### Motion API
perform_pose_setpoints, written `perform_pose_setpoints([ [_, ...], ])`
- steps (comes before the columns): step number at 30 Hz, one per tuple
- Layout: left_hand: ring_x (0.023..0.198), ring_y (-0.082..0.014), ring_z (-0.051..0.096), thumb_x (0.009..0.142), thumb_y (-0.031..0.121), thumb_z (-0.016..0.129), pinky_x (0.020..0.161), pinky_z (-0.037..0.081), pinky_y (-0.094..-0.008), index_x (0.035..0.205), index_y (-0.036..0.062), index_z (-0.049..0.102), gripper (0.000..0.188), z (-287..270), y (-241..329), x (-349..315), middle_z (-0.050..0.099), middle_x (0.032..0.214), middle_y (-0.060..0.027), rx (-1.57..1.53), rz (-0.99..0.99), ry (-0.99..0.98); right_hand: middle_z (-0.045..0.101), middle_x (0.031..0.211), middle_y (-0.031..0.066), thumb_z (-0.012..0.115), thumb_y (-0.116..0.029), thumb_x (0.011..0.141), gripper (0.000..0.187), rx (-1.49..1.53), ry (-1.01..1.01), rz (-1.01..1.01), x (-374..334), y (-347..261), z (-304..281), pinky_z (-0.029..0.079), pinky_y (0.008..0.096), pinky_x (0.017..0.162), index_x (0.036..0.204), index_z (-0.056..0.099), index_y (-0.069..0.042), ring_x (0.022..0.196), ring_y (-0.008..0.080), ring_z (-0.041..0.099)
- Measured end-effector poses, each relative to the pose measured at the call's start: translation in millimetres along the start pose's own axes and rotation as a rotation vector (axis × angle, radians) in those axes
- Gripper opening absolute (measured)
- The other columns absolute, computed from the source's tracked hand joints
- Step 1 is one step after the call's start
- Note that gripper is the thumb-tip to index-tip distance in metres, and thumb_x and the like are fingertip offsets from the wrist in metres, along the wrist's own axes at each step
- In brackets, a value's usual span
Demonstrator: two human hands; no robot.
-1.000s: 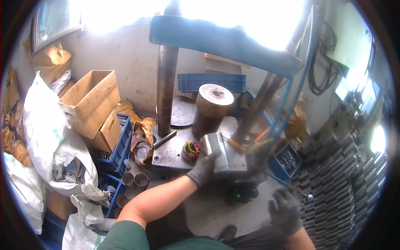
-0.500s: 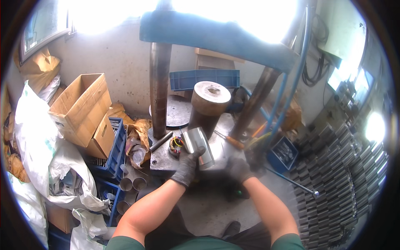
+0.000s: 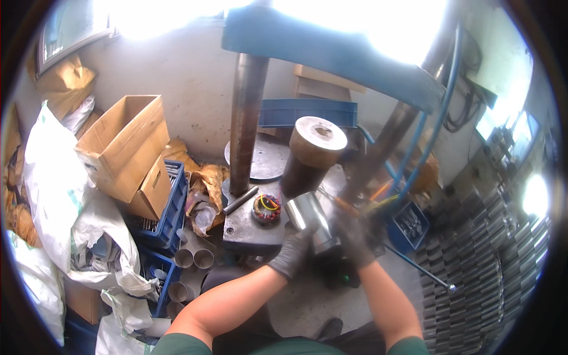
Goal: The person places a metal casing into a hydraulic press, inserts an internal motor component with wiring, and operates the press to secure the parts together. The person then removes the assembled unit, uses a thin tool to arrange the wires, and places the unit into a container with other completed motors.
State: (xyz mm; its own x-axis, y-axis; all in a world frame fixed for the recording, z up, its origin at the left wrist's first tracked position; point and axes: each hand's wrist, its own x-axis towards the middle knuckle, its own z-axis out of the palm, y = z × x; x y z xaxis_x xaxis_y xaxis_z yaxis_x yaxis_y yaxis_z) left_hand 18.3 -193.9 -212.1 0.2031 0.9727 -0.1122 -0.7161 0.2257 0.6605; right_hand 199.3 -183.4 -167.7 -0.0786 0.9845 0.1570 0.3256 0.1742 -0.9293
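Note:
My gloved left hand (image 3: 294,253) is closed on a shiny metal cylinder (image 3: 307,214), which lies tilted at the near side of the steel press plate (image 3: 251,235). Close to the cylinder's right side is my gloved right hand (image 3: 355,242), smeared by motion; its fingers cannot be made out. A tool's orange-brown handle (image 3: 345,206) shows just beyond that hand. Left of the cylinder sits a round wound motor stator (image 3: 266,210) with red and yellow wires. Beside it lies a short dark rod (image 3: 241,200). A thick block with a pale round top (image 3: 320,134) stands behind the cylinder.
Around the plate rise the press's steel column (image 3: 244,127) and blue crossbeam (image 3: 331,44). Cardboard boxes (image 3: 121,148), blue crates (image 3: 177,207) and white sacks (image 3: 50,171) crowd the left. Many stacked metal tubes (image 3: 479,266) fill the right, near a blue bin (image 3: 408,225).
The metal cylinder has moved right, away from the stator, in my left hand. My right hand has come up toward the orange-brown handle and the cylinder. The whole view has shifted slightly.

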Motion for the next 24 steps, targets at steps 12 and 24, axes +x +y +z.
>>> perform_pose_setpoints([
  [12, 0.116, -0.0227, 0.051, 0.089, 0.019, 0.076, 0.103, 0.042, -0.0356, 0.136, -0.0013, 0.041, 0.062, 25.7, 15.8, 12.9, 0.05, 0.126, -0.0128, 0.133, 0.478, 0.235, 0.054, 0.129, 0.0259, 0.09, -0.037, 0.062, 0.1, -0.59, -0.001, -0.323, -21.5, -20.9, -2.7, 0.043, 0.0454, 0.105, 0.143, 0.043, -0.003, 0.123, 0.0421, 0.053],
  [24, 0.112, -0.0288, 0.061, 0.071, 0.006, 0.083, 0.099, 0.05, -0.0359, 0.135, 0.0017, 0.049, 0.074, 1.5, 13.4, 53.8, 0.061, 0.12, -0.016, 1.082, 0.574, 0.296, 0.055, 0.122, 0.0296, 0.085, -0.036, 0.067, 0.083, -0.639, -0.102, -0.319, 1.0, 7.2, 0.7, 0.048, 0.0454, 0.099, 0.136, 0.05, -0.007, 0.113, 0.0435, 0.057],
])
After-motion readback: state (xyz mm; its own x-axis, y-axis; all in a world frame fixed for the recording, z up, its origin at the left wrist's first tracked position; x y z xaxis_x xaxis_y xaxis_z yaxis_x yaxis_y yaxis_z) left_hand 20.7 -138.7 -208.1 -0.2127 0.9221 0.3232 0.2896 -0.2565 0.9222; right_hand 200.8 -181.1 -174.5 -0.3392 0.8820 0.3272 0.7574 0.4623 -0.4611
